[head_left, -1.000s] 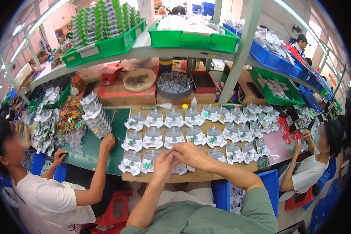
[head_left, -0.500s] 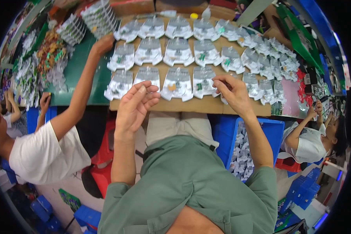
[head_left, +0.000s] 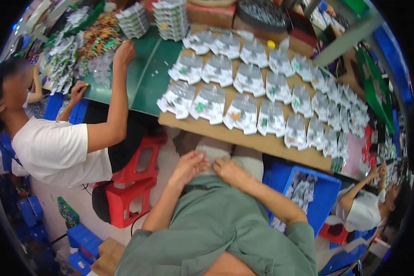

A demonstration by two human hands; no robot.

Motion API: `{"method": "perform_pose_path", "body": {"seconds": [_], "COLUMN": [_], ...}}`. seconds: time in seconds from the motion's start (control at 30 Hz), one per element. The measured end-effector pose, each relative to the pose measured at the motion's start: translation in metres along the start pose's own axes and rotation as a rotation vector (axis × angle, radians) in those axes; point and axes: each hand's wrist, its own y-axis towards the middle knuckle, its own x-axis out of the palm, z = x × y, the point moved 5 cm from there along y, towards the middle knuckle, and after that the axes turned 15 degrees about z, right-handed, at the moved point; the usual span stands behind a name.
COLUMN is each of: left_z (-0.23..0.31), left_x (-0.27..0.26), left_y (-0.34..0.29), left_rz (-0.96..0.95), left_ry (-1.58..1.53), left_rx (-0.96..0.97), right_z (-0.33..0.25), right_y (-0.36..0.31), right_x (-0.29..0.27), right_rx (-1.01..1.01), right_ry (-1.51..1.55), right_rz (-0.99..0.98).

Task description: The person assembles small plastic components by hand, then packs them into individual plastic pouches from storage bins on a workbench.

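Both of my hands are low over my lap, in front of the table edge. My left hand (head_left: 187, 167) is palm up with its fingers curled in; whether anything small lies in them is hidden. Close beside it on the right, my right hand (head_left: 231, 171) has its fingers bent and drawn together, and I cannot make out anything between them. Past the table edge, rows of white-and-grey plastic housings (head_left: 242, 114) lie on a brown cardboard sheet (head_left: 262, 144). Some carry small green or orange pieces. Neither hand touches them.
A blue bin (head_left: 325, 195) of white parts stands to my right. At left a co-worker's arm (head_left: 119, 99) reaches over the green table mat (head_left: 145, 87), near stacked housings (head_left: 171, 20) and heaped parts. Red stools (head_left: 124, 202) stand beside me. Another person sits far right.
My hands have drawn back from over the housings to my lap and come closer together. My left fingers have curled in. The view has turned, and the co-worker's raised hand is nearer the heaped parts.
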Motion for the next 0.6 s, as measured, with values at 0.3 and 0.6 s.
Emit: {"method": "perform_pose_path", "body": {"seconds": [0.3, 0.6], "left_z": [0.022, 0.015], "left_x": [-0.002, -0.012], "left_y": [-0.010, -0.005], "left_rz": [-0.026, -0.020], "left_ry": [-0.082, -0.175], "left_rx": [0.076, 0.018], "right_z": [-0.017, -0.022], "right_y": [0.012, 0.019], "right_x": [-0.004, -0.002], "right_rx": [-0.190, -0.260], "right_ry": [-0.178, -0.250], "right_rz": [-0.065, -0.127]}}
